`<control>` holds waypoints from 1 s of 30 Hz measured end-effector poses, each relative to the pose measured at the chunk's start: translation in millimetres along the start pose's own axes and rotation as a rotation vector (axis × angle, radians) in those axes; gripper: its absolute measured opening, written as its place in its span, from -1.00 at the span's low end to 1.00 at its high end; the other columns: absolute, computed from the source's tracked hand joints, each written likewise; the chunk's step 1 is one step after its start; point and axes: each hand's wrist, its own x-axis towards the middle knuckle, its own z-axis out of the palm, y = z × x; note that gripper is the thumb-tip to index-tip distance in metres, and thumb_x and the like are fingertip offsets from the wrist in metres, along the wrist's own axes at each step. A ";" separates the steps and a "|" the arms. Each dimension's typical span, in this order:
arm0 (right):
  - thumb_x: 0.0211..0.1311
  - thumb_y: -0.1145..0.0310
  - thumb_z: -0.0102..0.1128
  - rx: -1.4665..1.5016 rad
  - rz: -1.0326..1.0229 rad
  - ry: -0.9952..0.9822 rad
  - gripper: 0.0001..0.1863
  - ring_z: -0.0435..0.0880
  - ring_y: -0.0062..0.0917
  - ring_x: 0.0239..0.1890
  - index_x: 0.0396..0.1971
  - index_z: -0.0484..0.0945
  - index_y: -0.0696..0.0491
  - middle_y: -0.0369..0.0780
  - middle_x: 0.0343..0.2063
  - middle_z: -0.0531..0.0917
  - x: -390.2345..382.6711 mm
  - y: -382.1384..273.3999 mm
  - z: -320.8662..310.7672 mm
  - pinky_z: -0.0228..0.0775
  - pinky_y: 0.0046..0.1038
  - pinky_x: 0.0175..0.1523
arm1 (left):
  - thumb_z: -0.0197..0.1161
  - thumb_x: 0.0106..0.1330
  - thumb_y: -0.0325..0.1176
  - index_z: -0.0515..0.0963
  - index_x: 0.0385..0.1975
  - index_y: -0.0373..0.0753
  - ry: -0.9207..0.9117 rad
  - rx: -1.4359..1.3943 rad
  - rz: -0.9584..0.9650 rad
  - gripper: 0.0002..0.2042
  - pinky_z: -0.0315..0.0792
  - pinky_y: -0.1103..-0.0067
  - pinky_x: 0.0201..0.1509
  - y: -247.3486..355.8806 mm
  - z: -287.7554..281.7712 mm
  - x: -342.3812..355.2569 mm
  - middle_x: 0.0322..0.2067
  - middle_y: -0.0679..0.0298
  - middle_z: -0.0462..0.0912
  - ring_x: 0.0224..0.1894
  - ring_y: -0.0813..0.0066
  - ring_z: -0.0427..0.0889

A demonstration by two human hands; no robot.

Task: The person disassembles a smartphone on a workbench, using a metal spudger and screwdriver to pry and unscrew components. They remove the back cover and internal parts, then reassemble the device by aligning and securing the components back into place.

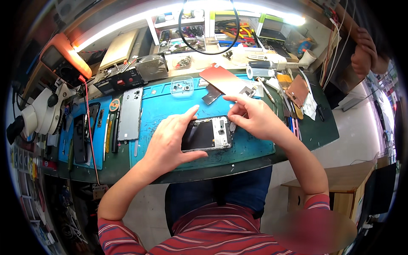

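An opened phone [202,135] lies on the blue work mat [165,106], its dark inner bay and silvery end part exposed. My left hand [168,138] grips its left end, thumb along the near edge and fingers at the far edge. At the phone's right end, my right hand [253,114] has thumb and forefinger pinched together beside the frame. A small pale bit shows below those fingertips; what they hold is too small to make out. Beyond the phone are a clear box of tiny parts [182,87], a dark flat piece [211,94] and a copper-coloured panel [223,80].
Left of my hands lie a grey phone back [130,114], several thin tools and a black phone shell [79,138]. An orange multimeter [66,59] stands at the far left, its red lead hanging forward. Tweezers and pens crowd the right. Another person's hands [365,53] are at far right.
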 end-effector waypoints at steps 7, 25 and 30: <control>0.37 0.58 0.26 -0.437 -0.315 0.404 -0.60 0.80 -0.28 -0.06 0.18 0.65 0.09 -0.13 -0.15 0.80 -20.8 2.0 3.4 0.62 -0.31 0.03 | 0.66 0.12 -0.22 0.43 0.43 -0.23 -0.031 0.072 -0.022 -0.17 0.47 0.24 0.32 -0.6 2.7 1.7 0.15 0.07 0.66 0.18 0.03 0.61; 0.40 0.66 0.23 -0.329 -0.189 0.894 -0.68 0.79 -0.45 -0.26 0.09 0.68 0.11 -0.19 -0.25 0.82 -109.7 46.0 8.0 0.61 -0.43 -0.09 | 0.31 0.18 -0.53 0.56 0.35 -0.23 -0.027 0.449 0.400 -0.38 0.62 0.50 -0.25 -5.7 7.6 42.7 -0.34 0.31 0.68 -0.29 0.45 0.70; 0.39 0.66 0.24 -0.255 -0.182 0.977 -0.70 0.77 -0.44 -0.30 0.07 0.68 0.13 -0.18 -0.27 0.80 -108.2 57.6 14.0 0.62 -0.42 -0.14 | 0.31 0.17 -0.48 0.59 0.31 -0.21 -0.027 0.495 0.449 -0.41 0.56 0.52 -0.30 -8.2 14.5 45.1 -0.38 0.35 0.55 -0.33 0.49 0.62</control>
